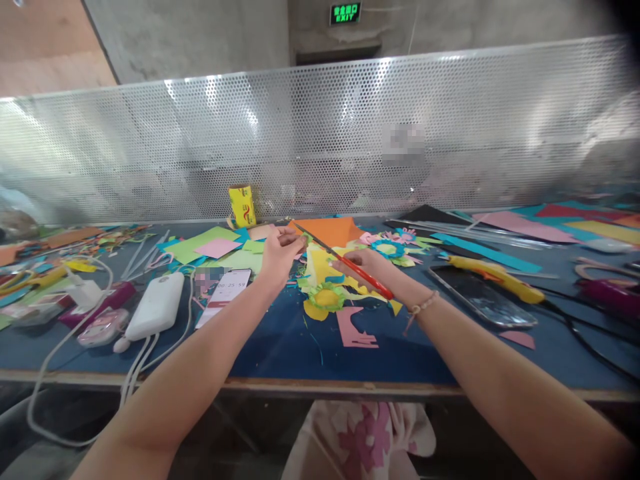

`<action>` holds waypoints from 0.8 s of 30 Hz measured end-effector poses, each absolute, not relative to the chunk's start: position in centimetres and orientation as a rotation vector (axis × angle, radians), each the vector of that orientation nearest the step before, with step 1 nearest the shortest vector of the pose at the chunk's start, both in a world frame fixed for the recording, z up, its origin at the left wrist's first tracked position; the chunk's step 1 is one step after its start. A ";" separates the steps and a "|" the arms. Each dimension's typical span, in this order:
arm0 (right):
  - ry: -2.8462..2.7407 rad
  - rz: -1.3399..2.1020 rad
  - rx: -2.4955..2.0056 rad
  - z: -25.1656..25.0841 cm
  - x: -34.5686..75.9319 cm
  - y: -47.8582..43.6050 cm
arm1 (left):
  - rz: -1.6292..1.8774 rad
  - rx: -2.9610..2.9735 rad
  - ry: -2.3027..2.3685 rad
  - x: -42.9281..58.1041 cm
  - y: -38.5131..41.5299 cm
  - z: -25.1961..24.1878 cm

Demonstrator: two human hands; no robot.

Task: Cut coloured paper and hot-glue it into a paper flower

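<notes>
Lap cloth [350, 433]: flowered fabric, closest to the camera, below the table edge and between the two forearms.
Head view, hands: both are raised just above the blue table [280, 347], near each other but not touching.
Right hand [367, 263]: closed round the near part of a thin red stick [327, 249]; a beaded bracelet [420, 308] sits on the wrist.
Left hand [281, 250]: fingertips pinched together at the stick's far tip; whether they also grip a scrap there is too small to tell.
Red stick: slants from the right hand up and away to the left hand, held off the table.
Step in hand: judged from the grip, work at the stick's tip, one hand steadying while the other handles the end.
Next move calls for: a steady right hand and a fine pinch at the tip.
Under the hands: a yellow-and-green paper flower [325, 297], with a pink offcut [353, 330] nearer the body.
Beyond the hands: orange paper [330, 230] and a blue paper flower [387, 249].
Left of left hand: a timer screen [225, 293] and a white power bank [155, 307] with cables.
Right of right hand: a dark phone [483, 297] and a yellow glue gun [500, 277].
In the way: loose paper crowds the spot beneath the hands; the glue gun's cord trails to the right.
</notes>
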State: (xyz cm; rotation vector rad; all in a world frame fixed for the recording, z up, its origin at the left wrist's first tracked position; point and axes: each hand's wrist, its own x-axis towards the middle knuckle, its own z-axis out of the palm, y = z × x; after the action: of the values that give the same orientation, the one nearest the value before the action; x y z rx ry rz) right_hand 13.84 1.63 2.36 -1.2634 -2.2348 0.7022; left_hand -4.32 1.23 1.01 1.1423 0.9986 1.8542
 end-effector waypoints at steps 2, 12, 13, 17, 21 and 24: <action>-2.225 0.668 -1.284 2.3 13.7 1.8 | 1.854 1.160 1.003 -4.3 1.2 1.0; -2.246 0.082 -1.602 1.5 16.8 5.5 | 1.726 1.162 1.091 -4.2 1.1 1.0; -2.296 0.011 -1.642 1.2 17.3 5.7 | 1.717 1.134 1.100 -4.3 1.1 1.0; -2.392 -0.088 -1.648 0.4 18.0 6.0 | 1.700 1.057 1.075 -4.2 1.0 1.1; -2.243 0.060 -1.148 0.4 16.4 5.2 | 1.655 1.136 1.073 -3.9 0.9 0.7; -2.057 0.415 -0.851 0.2 14.3 4.2 | 1.610 1.197 1.064 -3.4 0.5 0.5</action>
State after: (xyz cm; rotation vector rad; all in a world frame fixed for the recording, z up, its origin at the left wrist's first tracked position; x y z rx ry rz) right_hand 14.32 4.23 0.18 -0.8510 -2.0571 0.4152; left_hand -3.36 0.50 0.47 1.1969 1.0644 1.6101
